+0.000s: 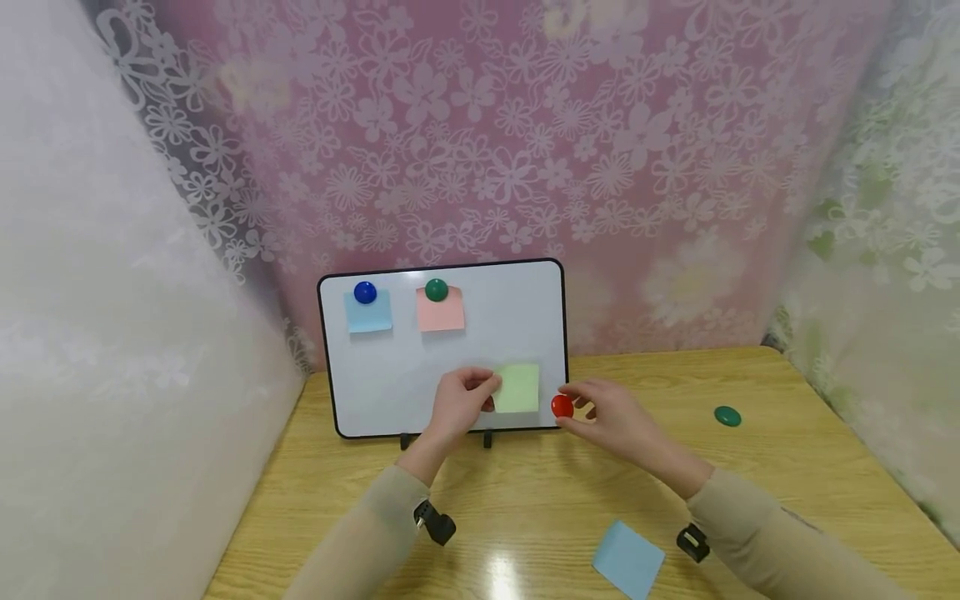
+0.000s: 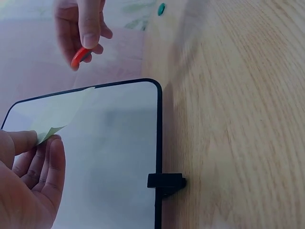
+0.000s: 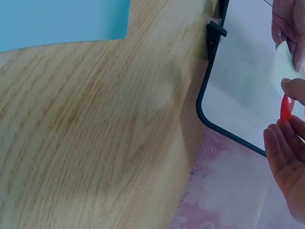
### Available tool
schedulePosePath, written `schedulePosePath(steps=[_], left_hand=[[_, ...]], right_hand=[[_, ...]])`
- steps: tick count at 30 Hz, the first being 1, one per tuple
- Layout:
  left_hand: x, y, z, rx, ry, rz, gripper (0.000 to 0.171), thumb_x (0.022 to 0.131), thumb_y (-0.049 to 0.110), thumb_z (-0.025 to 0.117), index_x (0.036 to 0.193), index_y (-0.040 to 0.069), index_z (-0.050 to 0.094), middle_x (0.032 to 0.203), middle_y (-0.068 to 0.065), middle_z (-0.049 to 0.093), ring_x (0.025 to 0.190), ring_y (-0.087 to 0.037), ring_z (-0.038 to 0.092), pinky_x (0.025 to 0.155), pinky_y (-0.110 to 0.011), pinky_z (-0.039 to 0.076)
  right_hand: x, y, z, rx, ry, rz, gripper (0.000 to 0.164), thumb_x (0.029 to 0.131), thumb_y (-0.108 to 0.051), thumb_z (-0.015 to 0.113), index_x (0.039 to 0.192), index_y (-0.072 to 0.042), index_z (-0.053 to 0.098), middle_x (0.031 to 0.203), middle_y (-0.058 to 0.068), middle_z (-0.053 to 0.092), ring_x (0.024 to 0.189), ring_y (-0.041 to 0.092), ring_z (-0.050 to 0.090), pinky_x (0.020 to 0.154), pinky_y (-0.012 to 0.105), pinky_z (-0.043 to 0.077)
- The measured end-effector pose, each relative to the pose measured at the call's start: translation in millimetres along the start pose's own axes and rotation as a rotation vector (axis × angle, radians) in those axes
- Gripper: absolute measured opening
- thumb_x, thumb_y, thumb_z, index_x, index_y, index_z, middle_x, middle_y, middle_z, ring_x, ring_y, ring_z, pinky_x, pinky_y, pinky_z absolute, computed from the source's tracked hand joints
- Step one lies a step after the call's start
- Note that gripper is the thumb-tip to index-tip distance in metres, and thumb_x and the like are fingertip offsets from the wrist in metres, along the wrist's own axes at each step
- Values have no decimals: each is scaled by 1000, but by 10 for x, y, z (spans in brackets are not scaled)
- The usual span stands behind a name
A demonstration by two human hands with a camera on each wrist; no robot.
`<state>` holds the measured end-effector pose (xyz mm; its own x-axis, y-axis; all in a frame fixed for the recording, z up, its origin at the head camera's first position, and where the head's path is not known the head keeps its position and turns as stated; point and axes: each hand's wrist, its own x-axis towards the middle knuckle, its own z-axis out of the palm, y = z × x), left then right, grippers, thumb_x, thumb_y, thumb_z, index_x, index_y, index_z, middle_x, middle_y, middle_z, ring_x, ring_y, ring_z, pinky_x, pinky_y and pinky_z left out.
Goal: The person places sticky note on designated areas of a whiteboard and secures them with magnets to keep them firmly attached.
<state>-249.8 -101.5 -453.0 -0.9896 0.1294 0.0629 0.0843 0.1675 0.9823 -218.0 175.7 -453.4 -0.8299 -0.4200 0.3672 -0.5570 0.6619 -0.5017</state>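
Observation:
A yellow-green sticky note (image 1: 517, 388) is pinched at its left edge by my left hand (image 1: 461, 402), in front of the lower right of the whiteboard (image 1: 390, 375). In the left wrist view the note's held corner (image 2: 51, 131) curls between thumb and fingers. My right hand (image 1: 613, 417) pinches a round red magnet (image 1: 562, 406) by its edge, near the board's lower right corner and apart from the note. Higher on the board, a blue magnet (image 1: 365, 292) sits on a blue note (image 1: 368, 315), and a green magnet (image 1: 437, 290) on a pink note (image 1: 441, 312).
A loose blue sticky note (image 1: 628, 560) lies at the table's front. Another green magnet (image 1: 727, 416) rests on the wooden table (image 1: 540, 492) at the right. Black feet (image 1: 487, 438) support the board, and flowered curtains (image 1: 510, 175) hang behind and at the sides.

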Motion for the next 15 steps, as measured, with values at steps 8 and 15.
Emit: schedulePosePath(steps=[8,15], left_hand=[[65,49,-19,10,27,-27,24,105,22,73,120,3,76,99,-9,75,76,-19,70,90,-58,59],[118,92,23,27,39,-37,24,105,23,73,120,4,76,100,-9,74,76,-20,70,88,-58,60]], right_hand=[[44,23,69,-74,39,-29,40,90,-22,90,124,-7,76,112,3,69,98,25,68,76,36,63],[100,56,90,-180,109,-103,43,87,-22,93,124,-7,77,115,9,71,98,27,71,78,41,62]])
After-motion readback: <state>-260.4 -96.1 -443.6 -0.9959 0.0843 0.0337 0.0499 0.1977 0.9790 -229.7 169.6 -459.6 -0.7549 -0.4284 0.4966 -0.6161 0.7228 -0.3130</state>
